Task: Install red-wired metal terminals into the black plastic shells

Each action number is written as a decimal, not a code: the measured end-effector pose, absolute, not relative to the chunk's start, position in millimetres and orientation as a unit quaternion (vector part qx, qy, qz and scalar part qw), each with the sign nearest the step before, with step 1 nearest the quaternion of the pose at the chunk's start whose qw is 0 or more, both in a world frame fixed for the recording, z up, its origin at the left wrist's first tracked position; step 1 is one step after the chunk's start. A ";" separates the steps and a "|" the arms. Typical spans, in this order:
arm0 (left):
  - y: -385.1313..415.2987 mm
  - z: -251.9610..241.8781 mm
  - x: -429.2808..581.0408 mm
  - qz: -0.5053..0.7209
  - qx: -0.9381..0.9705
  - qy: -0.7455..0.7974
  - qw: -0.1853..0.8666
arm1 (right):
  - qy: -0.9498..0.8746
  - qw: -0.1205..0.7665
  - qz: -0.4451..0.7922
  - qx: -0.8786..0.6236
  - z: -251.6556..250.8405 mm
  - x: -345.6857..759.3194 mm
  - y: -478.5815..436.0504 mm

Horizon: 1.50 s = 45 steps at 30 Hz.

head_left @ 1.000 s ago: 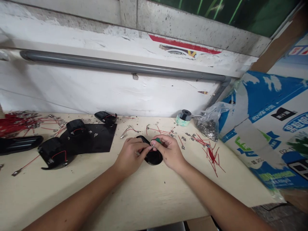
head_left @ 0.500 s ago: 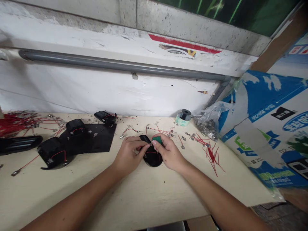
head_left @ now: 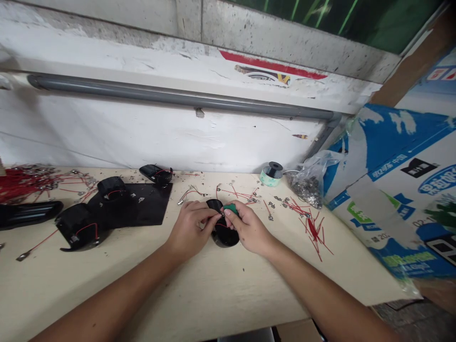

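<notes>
Bench observation, head view. 2 bare hands work together at the centre of a cream tabletop [head_left: 213, 289].

Hands: the left hand [head_left: 188, 232] is curled, with its thumb and fingertips pressed together in a pinch on a small metal terminal [head_left: 223, 214]. The right hand [head_left: 249, 229] is also curled, its fingertips [head_left: 227, 212] meeting the terminal from the other side. A green piece [head_left: 231, 208] sits just behind them; I cannot tell whether the right hand grips it.

Item: a black plastic housing [head_left: 224, 237] rests on the tabletop between the 2 hands, tilted and partly hidden by the fingers. A red wire [head_left: 221, 225] lies across its face, and the terminal is at its upper edge.

Step, judged: fine work on the terminal at the housing edge. The pinch calls for steady, closely paired fingertips.

Surroundings: to the left are 3 more black housings, one at [head_left: 78, 225], on and about a black sheet [head_left: 149, 204]. Beyond them are a bundle of red wires with terminals [head_left: 21, 185] and a long black piece [head_left: 24, 213]. To the right lie loose red wires [head_left: 313, 232], a wire spool [head_left: 272, 173] and a clear bag of metal parts [head_left: 306, 187].
</notes>
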<state>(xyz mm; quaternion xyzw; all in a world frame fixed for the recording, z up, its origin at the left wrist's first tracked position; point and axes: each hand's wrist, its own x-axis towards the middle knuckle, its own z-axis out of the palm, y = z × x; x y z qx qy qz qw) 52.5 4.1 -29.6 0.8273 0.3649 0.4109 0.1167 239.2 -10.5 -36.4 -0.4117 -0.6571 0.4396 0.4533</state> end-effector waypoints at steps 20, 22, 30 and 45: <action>4.4 -30.7 52.4 0.406 0.829 0.362 0.128 | -0.667 0.435 0.411 -0.444 -33.6 238.2 -13.3; 4.2 -30.6 53.0 0.406 0.830 0.361 0.125 | -0.662 0.440 0.413 -0.445 -33.9 237.3 -14.2; 0.9 -28.3 55.0 0.401 0.840 0.350 0.106 | -0.661 0.465 0.370 -0.457 -31.5 233.2 -19.2; 0.8 -31.3 64.6 0.482 0.653 0.414 0.411 | -0.584 0.535 0.466 -0.395 -30.7 230.5 -11.6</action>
